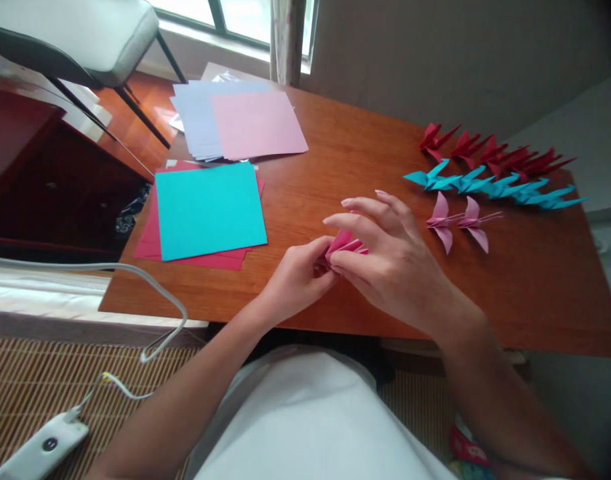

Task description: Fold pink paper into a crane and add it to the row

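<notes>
Pink folded paper (343,243) sits just above the table (335,160), near its front edge, held between both hands. Left hand (296,275) pinches the paper's left end, and the long axis runs rightward from those fingertips. Right hand (390,257) clamps the right part under its thumb, other fingers spread above. Pink cranes (458,223) lie well apart, farther right.

Daylight from a curtained window (240,17) falls on a reddish wooden counter (365,153) against a grey wall (435,60); a pale padded chair (100,33) and dark cabinet (60,180) stand alongside, a woven mat (35,393) below.
</notes>
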